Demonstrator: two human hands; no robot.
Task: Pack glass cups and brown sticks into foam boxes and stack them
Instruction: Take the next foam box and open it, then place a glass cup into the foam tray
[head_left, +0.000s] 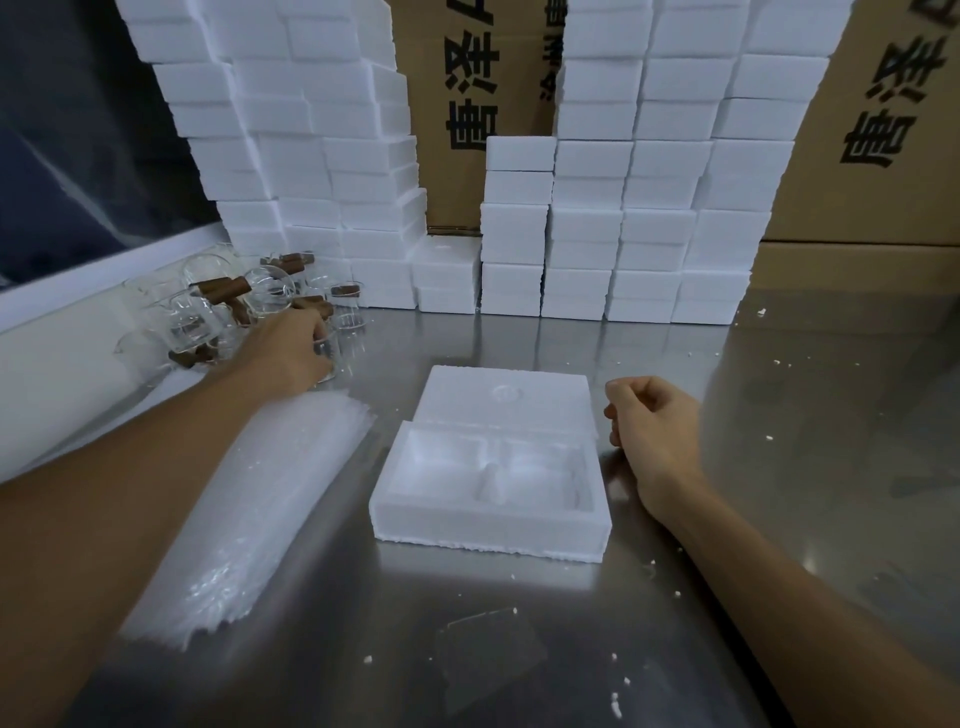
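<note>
An open foam box (488, 525) lies in the middle of the steel table, its moulded hollows bare, and its lid (501, 397) lies flat just behind it. At the far left sits a cluster of glass cups (270, 288) with brown sticks (221, 288) among them. My left hand (291, 345) reaches into that cluster and its fingers curl round a glass cup (332, 351) at the near edge. My right hand (657, 423) rests on the table right of the box, fingers curled into a loose fist, holding nothing.
Stacks of closed foam boxes (587, 228) wall off the back, with cardboard cartons (878, 130) behind. A pile of clear plastic bags (260, 509) lies under my left forearm. One loose clear bag (488, 649) lies near the front. Foam crumbs dot the table.
</note>
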